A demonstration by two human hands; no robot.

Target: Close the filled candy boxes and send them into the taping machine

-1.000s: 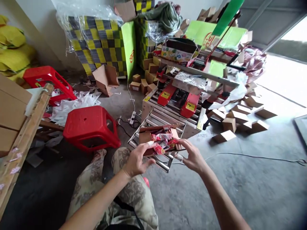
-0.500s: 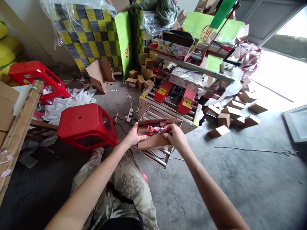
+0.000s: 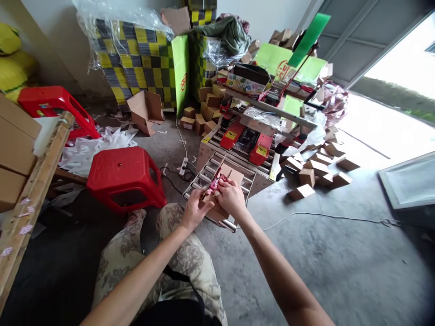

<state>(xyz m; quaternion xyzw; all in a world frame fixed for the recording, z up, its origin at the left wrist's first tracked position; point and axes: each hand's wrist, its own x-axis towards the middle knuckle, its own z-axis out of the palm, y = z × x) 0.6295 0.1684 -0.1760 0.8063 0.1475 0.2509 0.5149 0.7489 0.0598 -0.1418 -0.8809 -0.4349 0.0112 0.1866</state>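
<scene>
A small brown cardboard box [image 3: 227, 172] rests on the near end of a roller conveyor [image 3: 204, 174], its flaps open and red-and-pink packets [image 3: 215, 183] showing inside. My left hand [image 3: 193, 210] grips the box's near left side with curled fingers. My right hand [image 3: 231, 196] lies on top of the box, fingers bent down over the packets. Both forearms reach forward from the bottom of the view.
A red-armed sealing machine [image 3: 247, 138] sits further along the conveyor. Red plastic stools [image 3: 124, 176] stand to the left, small sealed boxes [image 3: 311, 167] lie scattered to the right. A power strip [image 3: 184, 165] and cables run over the concrete floor. Checkered flat cartons [image 3: 142, 59] are stacked behind.
The box went from being held up in both hands to resting on the rollers. My right hand moved onto the packets inside, and my left slid to the box's side.
</scene>
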